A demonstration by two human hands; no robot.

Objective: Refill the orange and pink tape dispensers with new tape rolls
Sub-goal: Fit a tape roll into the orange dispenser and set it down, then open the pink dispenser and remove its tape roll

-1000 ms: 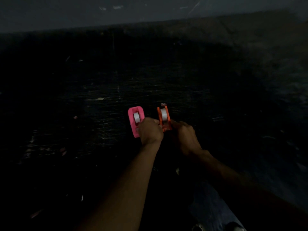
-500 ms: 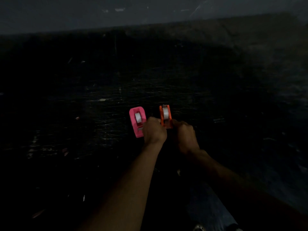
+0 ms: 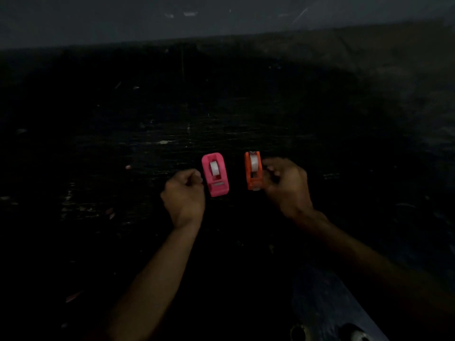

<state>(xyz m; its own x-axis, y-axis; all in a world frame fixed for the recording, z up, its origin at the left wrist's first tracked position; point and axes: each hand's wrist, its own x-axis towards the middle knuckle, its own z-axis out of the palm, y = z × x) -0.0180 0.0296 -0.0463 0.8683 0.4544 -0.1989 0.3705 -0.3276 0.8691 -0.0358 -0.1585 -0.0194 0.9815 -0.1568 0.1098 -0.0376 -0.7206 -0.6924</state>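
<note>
Pink dispenser [image 3: 215,177] beside fisted left hand [image 3: 183,194]; right hand [image 3: 286,184] grip on orange dispenser [image 3: 253,171] unclear.

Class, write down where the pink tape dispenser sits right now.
Head view, near centre: the pink tape dispenser lies on the dark surface between the left hand and the orange tape dispenser.

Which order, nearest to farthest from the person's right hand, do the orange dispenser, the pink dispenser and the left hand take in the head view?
Measured from the right hand:
1. Orange dispenser: just beside its fingertips, on the hand's left.
2. Pink dispenser: further left, past the orange one.
3. Left hand: farthest, beyond the pink one's left side.
</note>
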